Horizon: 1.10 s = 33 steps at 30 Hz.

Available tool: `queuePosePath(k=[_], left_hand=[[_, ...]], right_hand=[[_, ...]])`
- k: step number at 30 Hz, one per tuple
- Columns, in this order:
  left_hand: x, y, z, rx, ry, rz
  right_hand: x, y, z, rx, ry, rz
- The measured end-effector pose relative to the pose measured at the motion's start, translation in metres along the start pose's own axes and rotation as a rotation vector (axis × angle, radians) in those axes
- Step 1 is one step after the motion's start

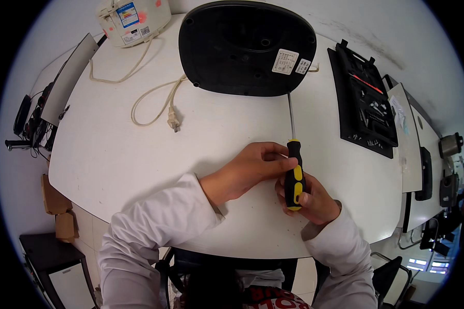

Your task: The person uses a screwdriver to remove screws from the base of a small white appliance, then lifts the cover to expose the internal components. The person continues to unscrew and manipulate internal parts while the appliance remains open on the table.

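My right hand (313,200) grips the black-and-yellow handle of a long screwdriver (294,170). Its metal shaft points away from me, and the tip reaches the near edge of a black overturned appliance base (237,46) at the back of the white table (139,149). My left hand (252,167) lies over the table with its fingers touching the top of the screwdriver handle. Both forearms wear white sleeves.
A white cooker body (134,18) stands at the back left, its cream cord and plug (173,119) trailing over the table. A black open tool case (363,103) with bits lies at the right. A monitor (67,77) leans at the left edge.
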<state>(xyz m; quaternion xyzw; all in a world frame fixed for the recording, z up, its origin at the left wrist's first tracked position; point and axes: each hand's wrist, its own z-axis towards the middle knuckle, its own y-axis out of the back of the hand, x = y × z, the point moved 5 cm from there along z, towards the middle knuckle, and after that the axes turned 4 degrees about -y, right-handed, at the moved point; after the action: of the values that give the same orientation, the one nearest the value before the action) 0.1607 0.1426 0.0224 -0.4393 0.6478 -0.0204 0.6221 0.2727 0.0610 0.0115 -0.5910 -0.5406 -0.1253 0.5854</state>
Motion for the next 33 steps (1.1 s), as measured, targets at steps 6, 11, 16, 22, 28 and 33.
queuePosePath(k=[6,11,16,22,28,33], left_hand=[[0.005,0.004,0.002,-0.032,0.019,-0.050],[0.006,0.004,0.000,-0.020,-0.016,-0.090],[0.007,0.001,-0.001,-0.021,-0.065,-0.086],[0.007,-0.001,0.002,-0.084,-0.052,0.154],[0.004,0.002,-0.001,-0.055,0.001,-0.025],[0.000,-0.003,-0.002,0.015,-0.052,-0.109]], right_hand=[[0.020,-0.020,-0.008,0.000,-0.073,0.098],[0.021,-0.016,-0.009,-0.077,-0.107,0.041],[0.006,0.001,-0.003,-0.100,-0.019,0.054],[0.004,0.000,-0.001,-0.073,-0.034,0.020],[0.021,-0.015,-0.004,-0.045,-0.055,0.174],[0.013,-0.003,-0.007,-0.097,-0.044,0.094]])
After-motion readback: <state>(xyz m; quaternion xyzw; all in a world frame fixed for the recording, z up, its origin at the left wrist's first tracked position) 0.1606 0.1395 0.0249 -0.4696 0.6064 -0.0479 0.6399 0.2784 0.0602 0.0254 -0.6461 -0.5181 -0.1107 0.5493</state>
